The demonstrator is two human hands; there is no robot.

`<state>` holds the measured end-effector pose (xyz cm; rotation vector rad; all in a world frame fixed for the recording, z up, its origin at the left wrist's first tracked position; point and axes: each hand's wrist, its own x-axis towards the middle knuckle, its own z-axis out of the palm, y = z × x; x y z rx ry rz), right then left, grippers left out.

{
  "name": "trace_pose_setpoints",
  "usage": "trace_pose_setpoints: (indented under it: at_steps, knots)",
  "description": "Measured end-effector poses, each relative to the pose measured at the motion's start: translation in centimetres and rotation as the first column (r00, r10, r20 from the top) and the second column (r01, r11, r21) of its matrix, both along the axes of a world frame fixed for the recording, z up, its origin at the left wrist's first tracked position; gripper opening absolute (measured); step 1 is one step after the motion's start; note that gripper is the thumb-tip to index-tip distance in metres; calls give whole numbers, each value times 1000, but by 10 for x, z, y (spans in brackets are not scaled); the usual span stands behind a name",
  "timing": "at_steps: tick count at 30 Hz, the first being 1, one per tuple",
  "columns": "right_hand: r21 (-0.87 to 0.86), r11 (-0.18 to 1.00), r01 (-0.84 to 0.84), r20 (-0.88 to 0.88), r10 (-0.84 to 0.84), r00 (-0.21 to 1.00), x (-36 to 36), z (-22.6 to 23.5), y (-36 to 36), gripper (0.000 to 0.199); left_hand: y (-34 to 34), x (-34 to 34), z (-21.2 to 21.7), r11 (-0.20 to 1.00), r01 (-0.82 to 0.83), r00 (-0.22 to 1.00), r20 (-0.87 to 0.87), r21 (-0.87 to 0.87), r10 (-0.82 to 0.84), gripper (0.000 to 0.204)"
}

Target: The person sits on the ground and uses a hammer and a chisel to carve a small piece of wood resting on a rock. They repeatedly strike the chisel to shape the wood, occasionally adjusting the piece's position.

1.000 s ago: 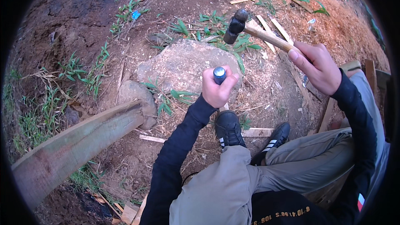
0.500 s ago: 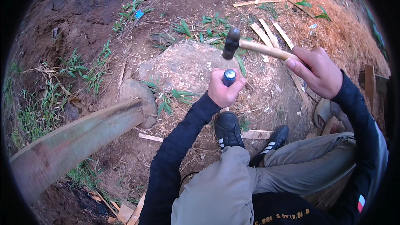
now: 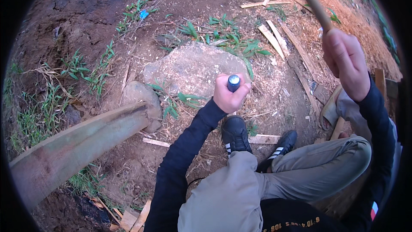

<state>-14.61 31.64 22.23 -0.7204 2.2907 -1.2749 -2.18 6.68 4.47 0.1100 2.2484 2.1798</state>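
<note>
My left hand (image 3: 231, 96) is closed around the upright blue handle of a chisel (image 3: 233, 83), whose bright metal cap faces up; its blade is hidden beneath the fist. Over to the right, my right hand (image 3: 346, 60) grips the wooden handle of a hammer (image 3: 310, 1), raised well away from the chisel. The hammer's dark head is partly cut off by the picture's top edge. Below the left fist is my dark shoe (image 3: 235, 132), and a flat stone (image 3: 193, 66) lies just beyond it.
A long wooden plank (image 3: 81, 150) juts in from the left, its end by a rounded stone (image 3: 139, 96). Wood strips (image 3: 271, 41) and shavings litter the ground. Another person's sandalled foot (image 3: 329, 114) is at the right, near my bent knee.
The hammer has swung up and away from the chisel, toward the top of the picture, with my right hand moving right. My left hand and the chisel have hardly moved.
</note>
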Motion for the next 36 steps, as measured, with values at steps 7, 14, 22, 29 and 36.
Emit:
trace_pose_setpoints:
  at_steps: [7, 14, 22, 29, 36]
  knots:
    - [388, 883, -264, -36, 301, 953, 13, -25, -8, 44, 6, 4, 1, 999, -17, 999, 36, 42, 15, 30]
    - [116, 993, 28, -57, -21, 998, 11, -27, -2, 47, 4, -2, -1, 985, -40, 983, 182, 166, 9, 30]
    - [86, 996, 31, 15, -33, 999, 14, -22, -1, 45, 2, -6, 2, 993, -26, 991, 134, 113, 11, 31]
    - [88, 996, 25, 5, -26, 1000, 13, -23, 0, 45, 8, -7, 2, 996, -68, 992, 106, 49, 63, 30]
    - [113, 993, 30, -24, -27, 999, 12, -25, 1, 46, 15, -6, 8, 999, -49, 994, 97, 9, 48, 30]
